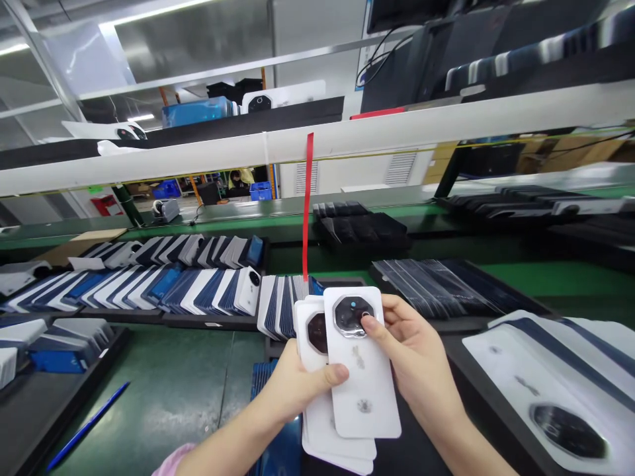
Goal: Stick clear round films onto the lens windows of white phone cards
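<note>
In the middle foreground my left hand (pixel 302 383) grips a small stack of white phone back covers (pixel 315 413), its thumb lying over their face. My right hand (pixel 414 357) holds the front white phone back cover (pixel 364 390) by its upper right, thumb on the dark octagonal camera area. This cover overlaps the stack, and my left thumb touches its left edge. Both hands are closed; the fingers behind the covers are hidden. Just beyond them stands a row of white and dark covers (pixel 280 307), and blue covers (pixel 275 436) lie below my left forearm.
Black trays of upright covers (pixel 198 291) line the left and back. A blue pen (pixel 89 426) lies on the green table (pixel 163 377). At right are white covers (pixel 536 383) and a tray of clear-wrapped pieces (pixel 446 284). A red strip (pixel 307 205) hangs from the shelf (pixel 218 155).
</note>
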### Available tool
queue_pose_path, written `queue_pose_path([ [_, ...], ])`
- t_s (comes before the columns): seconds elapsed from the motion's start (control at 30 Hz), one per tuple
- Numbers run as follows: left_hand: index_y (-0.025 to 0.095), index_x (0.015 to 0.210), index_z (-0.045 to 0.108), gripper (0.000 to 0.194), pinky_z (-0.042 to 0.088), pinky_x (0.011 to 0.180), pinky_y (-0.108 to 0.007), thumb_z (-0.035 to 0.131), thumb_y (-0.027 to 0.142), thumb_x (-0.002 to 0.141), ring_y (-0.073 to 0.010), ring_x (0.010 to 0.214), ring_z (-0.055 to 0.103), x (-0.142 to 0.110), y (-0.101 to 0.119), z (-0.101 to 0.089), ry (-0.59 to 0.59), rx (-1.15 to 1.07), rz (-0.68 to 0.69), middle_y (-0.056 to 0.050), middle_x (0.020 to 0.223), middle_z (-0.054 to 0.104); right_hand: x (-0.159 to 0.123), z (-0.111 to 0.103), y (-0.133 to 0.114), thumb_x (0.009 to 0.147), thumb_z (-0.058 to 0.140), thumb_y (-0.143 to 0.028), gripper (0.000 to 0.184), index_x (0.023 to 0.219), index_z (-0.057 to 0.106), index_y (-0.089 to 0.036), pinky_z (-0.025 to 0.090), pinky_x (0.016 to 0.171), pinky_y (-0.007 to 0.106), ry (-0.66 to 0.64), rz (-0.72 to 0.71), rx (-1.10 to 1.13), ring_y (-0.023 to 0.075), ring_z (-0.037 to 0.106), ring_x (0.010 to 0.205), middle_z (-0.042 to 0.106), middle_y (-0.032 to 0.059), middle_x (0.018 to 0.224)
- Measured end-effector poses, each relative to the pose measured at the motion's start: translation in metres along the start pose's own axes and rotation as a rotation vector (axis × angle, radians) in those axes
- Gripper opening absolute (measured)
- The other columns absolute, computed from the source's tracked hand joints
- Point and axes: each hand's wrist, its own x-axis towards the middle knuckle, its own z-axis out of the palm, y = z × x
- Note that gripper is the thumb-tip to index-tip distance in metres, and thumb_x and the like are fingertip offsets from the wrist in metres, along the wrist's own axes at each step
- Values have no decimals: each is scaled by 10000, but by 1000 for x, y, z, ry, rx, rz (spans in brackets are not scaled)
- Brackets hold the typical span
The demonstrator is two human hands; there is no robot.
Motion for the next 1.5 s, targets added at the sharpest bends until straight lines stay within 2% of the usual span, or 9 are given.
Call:
queue_pose_path([
  [0.13, 120, 1089, 735, 662, 546, 926, -388, 840, 646, 701, -311, 1021, 723, 0, 0, -1, 101, -34, -21, -171, 1074, 765, -1, 0, 1, 777, 811, -563, 448, 1021, 602, -251, 547, 479, 291, 203, -56, 25, 222, 691, 613, 737, 47, 817],
  [0.23, 133, 1100, 725, 671, 553, 923, -377, 865, 633, 675, -291, 991, 728, -1, 3, -7, 232, -60, -32, -153, 1054, 769, 4, -5, 0, 751, 795, -628, 520, 1028, 568, -252, 533, 468, 304, 434, -148, 3, 232, 687, 625, 719, 38, 808],
  [0.3, 138, 1088, 724, 668, 565, 900, -373, 898, 605, 643, -280, 948, 735, -1, 7, -10, 295, -80, -43, -141, 1026, 773, 9, -8, 2, 744, 791, -638, 533, 1029, 562, -249, 533, 472, 312, 464, -131, -44, 223, 673, 601, 707, 29, 795],
  [0.57, 135, 1029, 735, 746, 590, 772, -339, 962, 605, 496, -250, 791, 742, 1, 14, -5, 401, -218, -69, -107, 883, 782, 15, -16, 5, 716, 764, -679, 531, 1001, 605, -259, 472, 420, 312, 391, 62, -20, 190, 577, 494, 649, -3, 697],
  [0.7, 135, 1028, 741, 776, 584, 721, -309, 985, 585, 444, -250, 802, 742, 2, 18, -6, 440, -260, -99, -110, 895, 787, 11, -17, 0, 762, 711, -732, 514, 952, 643, -259, 464, 454, 287, 341, -36, -157, 182, 579, 593, 660, 26, 795],
  [0.97, 125, 936, 772, 652, 579, 674, -300, 962, 579, 509, -246, 760, 740, -1, 21, -7, 318, -294, -104, -126, 914, 788, 17, -14, 4, 753, 724, -703, 519, 982, 613, -250, 471, 460, 263, 423, -15, -68, 161, 544, 555, 628, 6, 737],
  [1.17, 97, 962, 776, 669, 607, 767, -360, 944, 589, 540, -305, 812, 757, -5, 19, -4, 321, -186, -55, -134, 832, 781, 7, -4, 9, 860, 642, -689, 516, 1073, 559, -226, 472, 497, 255, 82, -25, -184, 151, 548, 551, 650, 8, 755],
  [1.37, 110, 1058, 759, 686, 617, 887, -413, 954, 527, 549, -359, 957, 760, -12, 17, 1, 510, -158, -41, -135, 950, 796, 0, 9, 18, 931, 575, -649, 461, 1063, 551, -208, 522, 749, 295, 81, -190, -176, 188, 641, 848, 675, 53, 982],
  [1.5, 134, 1312, 650, 956, 641, 858, -402, 965, 549, 510, -381, 1031, 745, -10, 8, 0, 537, -125, -169, -131, 1023, 797, -4, 19, 29, 936, 513, -724, 522, 1111, 460, -235, 526, 701, 295, -75, -90, 17, 162, 635, 713, 636, -4, 838],
])
